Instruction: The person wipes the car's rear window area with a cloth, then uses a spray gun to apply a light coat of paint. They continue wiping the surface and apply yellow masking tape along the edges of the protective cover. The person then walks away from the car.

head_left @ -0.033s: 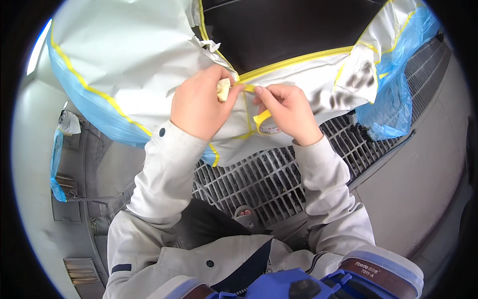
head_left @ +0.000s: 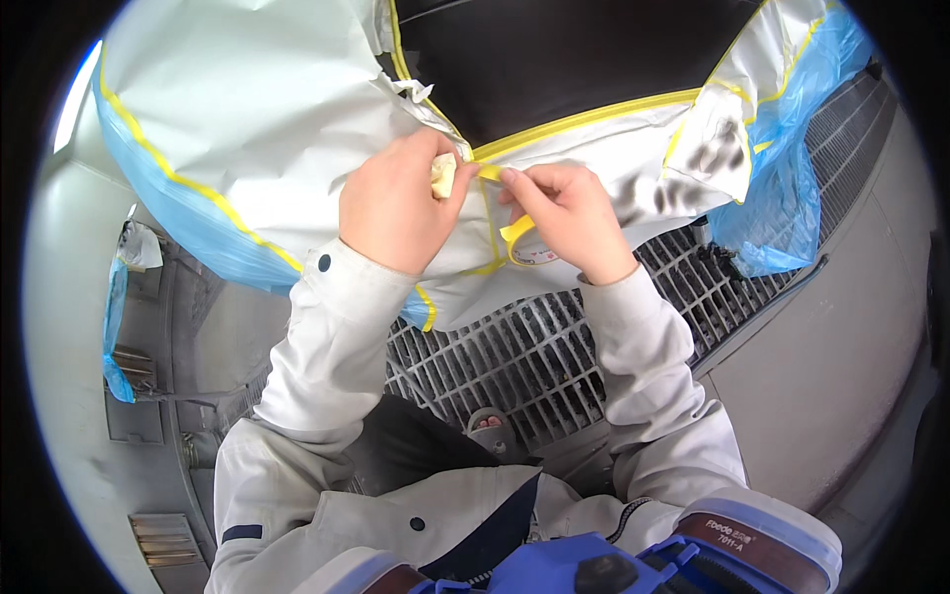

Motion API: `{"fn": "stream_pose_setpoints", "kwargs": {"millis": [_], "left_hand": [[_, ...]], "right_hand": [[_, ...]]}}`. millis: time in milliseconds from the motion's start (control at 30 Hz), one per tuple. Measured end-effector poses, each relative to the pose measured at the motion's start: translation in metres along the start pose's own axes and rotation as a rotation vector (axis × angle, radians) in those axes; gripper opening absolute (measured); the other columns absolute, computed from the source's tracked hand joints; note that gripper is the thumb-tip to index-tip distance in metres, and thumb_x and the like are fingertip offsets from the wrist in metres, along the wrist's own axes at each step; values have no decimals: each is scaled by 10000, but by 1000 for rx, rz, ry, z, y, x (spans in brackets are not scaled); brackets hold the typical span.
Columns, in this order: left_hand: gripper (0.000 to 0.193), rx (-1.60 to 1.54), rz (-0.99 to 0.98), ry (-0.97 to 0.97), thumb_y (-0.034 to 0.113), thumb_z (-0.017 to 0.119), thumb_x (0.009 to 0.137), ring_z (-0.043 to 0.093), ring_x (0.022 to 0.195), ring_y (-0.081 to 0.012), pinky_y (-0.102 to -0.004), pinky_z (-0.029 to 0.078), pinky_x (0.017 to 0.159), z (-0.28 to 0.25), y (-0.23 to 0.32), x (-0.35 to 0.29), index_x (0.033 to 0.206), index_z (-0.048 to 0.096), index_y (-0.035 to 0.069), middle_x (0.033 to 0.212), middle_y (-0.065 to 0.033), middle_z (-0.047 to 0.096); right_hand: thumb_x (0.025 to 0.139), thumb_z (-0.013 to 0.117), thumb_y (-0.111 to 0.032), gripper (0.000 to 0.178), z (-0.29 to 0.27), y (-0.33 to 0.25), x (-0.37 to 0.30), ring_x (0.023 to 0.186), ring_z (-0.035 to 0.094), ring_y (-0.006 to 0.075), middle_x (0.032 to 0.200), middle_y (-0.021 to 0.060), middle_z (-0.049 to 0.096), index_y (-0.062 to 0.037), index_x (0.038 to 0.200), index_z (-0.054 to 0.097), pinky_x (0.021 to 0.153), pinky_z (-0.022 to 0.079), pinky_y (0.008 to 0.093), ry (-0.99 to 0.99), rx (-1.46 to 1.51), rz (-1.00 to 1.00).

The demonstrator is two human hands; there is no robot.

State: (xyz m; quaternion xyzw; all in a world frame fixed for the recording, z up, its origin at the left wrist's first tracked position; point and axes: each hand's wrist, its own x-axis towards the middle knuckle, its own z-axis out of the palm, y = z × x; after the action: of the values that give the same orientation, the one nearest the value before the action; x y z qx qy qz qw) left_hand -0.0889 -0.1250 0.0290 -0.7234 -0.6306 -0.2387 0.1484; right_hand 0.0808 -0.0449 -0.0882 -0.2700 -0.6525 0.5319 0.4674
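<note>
A roll of yellow masking tape [head_left: 518, 230] hangs under my right hand [head_left: 579, 220], which is closed on it. A short yellow tape strip [head_left: 490, 172] runs between the thumbs and fingers of both hands. My left hand [head_left: 398, 206] pinches the strip's left end and also has a crumpled pale-yellow wad [head_left: 443, 176] tucked in its fingers. Both hands are at the lower left corner of a dark glossy panel [head_left: 574, 59], against white masking paper [head_left: 267, 109] edged with yellow tape. The fingertips of my left hand are partly hidden.
Blue plastic film [head_left: 777, 203] hangs at the right, and more of it borders the paper at the left. A dark metal floor grating [head_left: 524, 346] lies below, with my sandalled foot [head_left: 490, 431] on it. A blue respirator [head_left: 564, 564] fills the lower edge.
Hardly anything differs. My right hand and the tape roll sit very slightly further left, with the strip still between both hands.
</note>
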Motion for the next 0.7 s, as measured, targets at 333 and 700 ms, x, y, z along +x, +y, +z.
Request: {"fn": "stream_pose_setpoints", "kwargs": {"millis": [333, 700], "left_hand": [[284, 189, -10, 42, 334, 870, 915, 735, 743, -372, -469, 573, 650, 4, -12, 2, 907, 698, 109, 819, -112, 751], [361, 164, -5, 205, 266, 902, 901, 711, 681, -365, -459, 554, 617, -34, 13, 3, 1143, 679, 117, 775, -108, 722]], "right_hand": [[1020, 785, -382, 423, 20, 16, 22, 597, 685, 136, 702, 81, 768, 6, 859, 830, 607, 523, 318, 141, -227, -19], [1030, 779, -393, 462, -19, 23, 7, 611, 636, 113, 686, 82, 743, 35, 859, 815, 611, 504, 318, 33, -226, 149]]}}
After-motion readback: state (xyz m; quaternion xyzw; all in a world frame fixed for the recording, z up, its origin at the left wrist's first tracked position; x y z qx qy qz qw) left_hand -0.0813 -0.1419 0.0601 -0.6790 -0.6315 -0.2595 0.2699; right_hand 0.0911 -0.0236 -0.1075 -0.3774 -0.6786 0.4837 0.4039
